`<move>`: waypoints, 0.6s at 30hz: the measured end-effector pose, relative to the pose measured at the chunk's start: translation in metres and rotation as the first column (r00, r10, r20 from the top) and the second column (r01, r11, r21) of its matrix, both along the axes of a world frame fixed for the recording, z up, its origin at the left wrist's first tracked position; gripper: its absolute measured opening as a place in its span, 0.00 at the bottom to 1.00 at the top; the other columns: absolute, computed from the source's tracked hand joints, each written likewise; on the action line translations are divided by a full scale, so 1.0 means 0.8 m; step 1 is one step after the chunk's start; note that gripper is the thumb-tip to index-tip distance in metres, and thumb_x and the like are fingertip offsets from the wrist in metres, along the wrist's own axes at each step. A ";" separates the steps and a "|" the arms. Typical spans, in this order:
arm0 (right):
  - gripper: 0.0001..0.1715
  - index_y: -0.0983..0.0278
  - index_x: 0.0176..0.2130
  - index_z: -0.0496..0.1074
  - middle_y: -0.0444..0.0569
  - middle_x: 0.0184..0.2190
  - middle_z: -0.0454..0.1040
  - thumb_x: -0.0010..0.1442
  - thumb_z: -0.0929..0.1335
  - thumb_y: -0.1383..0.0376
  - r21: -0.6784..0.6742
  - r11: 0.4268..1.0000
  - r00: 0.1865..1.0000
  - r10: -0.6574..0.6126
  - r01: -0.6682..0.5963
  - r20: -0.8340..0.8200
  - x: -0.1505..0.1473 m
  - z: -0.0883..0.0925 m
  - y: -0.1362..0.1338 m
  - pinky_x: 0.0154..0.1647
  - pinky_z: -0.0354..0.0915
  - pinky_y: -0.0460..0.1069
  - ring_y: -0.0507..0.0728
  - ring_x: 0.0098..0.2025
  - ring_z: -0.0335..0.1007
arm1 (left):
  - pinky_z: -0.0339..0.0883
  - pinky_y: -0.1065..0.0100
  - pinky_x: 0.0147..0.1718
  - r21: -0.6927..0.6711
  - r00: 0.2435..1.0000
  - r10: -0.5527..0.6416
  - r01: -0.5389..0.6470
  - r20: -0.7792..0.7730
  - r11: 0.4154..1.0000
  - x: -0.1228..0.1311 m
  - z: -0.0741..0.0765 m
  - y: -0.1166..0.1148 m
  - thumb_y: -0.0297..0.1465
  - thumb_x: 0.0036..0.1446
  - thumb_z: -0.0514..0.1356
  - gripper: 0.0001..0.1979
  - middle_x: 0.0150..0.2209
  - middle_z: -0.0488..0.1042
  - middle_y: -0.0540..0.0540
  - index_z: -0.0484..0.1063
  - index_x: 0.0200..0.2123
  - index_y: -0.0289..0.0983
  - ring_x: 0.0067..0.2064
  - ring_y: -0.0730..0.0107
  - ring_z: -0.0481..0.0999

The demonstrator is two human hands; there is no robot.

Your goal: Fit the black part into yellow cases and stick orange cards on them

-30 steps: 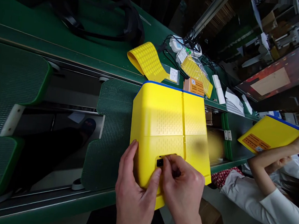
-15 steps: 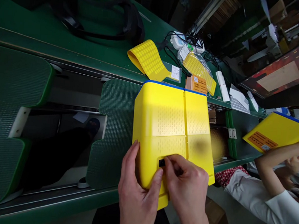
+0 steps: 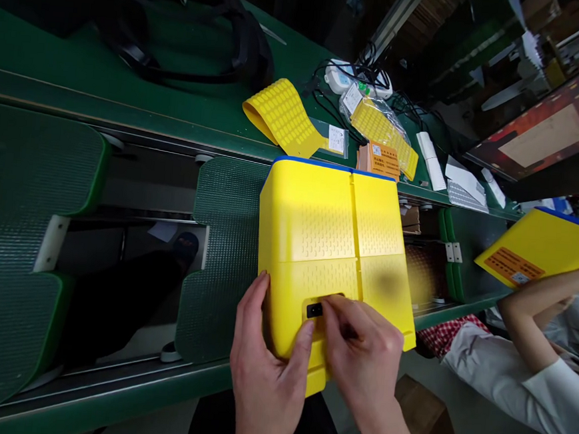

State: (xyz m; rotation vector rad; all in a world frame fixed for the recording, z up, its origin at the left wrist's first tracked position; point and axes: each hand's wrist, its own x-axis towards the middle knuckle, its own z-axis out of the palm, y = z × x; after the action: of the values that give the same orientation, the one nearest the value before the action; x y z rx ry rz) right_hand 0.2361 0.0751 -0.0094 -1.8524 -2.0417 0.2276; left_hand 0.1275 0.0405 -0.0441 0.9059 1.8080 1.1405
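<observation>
Room only leftward (yellow case ahead)

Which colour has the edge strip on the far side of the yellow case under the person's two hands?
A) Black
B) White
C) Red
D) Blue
D: a blue strip runs along the far edge of the yellow plastic case, which the left hand and right hand touch.

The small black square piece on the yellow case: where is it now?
In the head view, the black piece sits low on the yellow case, beside the right hand's fingers, above the left thumb.
</observation>
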 end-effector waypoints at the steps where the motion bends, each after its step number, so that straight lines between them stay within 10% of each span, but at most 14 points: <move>1: 0.05 0.63 0.34 0.75 0.41 0.22 0.73 0.60 0.68 0.71 0.030 0.999 0.999 0.040 -0.039 -0.032 0.009 0.002 0.000 0.27 0.60 0.45 0.49 0.24 0.66 | 0.66 0.51 0.57 0.043 0.994 0.011 -0.006 -0.105 0.999 -0.002 0.004 0.001 0.37 0.56 0.63 0.31 0.60 0.65 0.39 0.60 0.61 0.40 0.60 0.53 0.67; 6: 0.11 0.66 0.44 0.72 0.50 0.37 0.71 0.59 0.69 0.71 0.119 0.988 0.994 0.107 -0.102 -0.033 0.056 0.004 0.002 0.41 0.65 0.49 0.55 0.41 0.67 | 0.60 0.49 0.61 0.114 0.801 -0.200 0.315 -0.565 0.942 -0.017 0.028 0.029 0.29 0.56 0.60 0.30 0.66 0.55 0.34 0.58 0.62 0.36 0.66 0.51 0.57; 11: 0.12 0.64 0.46 0.71 0.51 0.39 0.69 0.60 0.67 0.70 0.046 0.989 0.987 0.141 -0.137 -0.077 0.071 -0.003 0.005 0.42 0.64 0.52 0.57 0.44 0.64 | 0.54 0.42 0.63 -0.066 0.542 -0.460 0.595 -0.703 0.801 -0.026 0.031 0.066 0.25 0.54 0.59 0.35 0.70 0.45 0.35 0.53 0.65 0.36 0.71 0.49 0.43; 18: 0.11 0.66 0.45 0.71 0.54 0.43 0.70 0.60 0.67 0.70 0.000 0.994 0.983 0.107 -0.108 -0.150 0.068 -0.002 0.006 0.44 0.64 0.54 0.59 0.45 0.65 | 0.51 0.45 0.65 -0.055 0.590 -0.466 0.580 -0.659 0.813 -0.021 0.025 0.075 0.28 0.56 0.59 0.31 0.70 0.46 0.38 0.56 0.63 0.38 0.71 0.53 0.43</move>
State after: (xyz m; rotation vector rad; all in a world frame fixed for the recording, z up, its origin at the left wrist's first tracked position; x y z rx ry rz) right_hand 0.2904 0.0802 -0.0113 -1.6769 -2.0416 0.3927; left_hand 0.1108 0.1002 -0.0240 1.9891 1.7450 0.6084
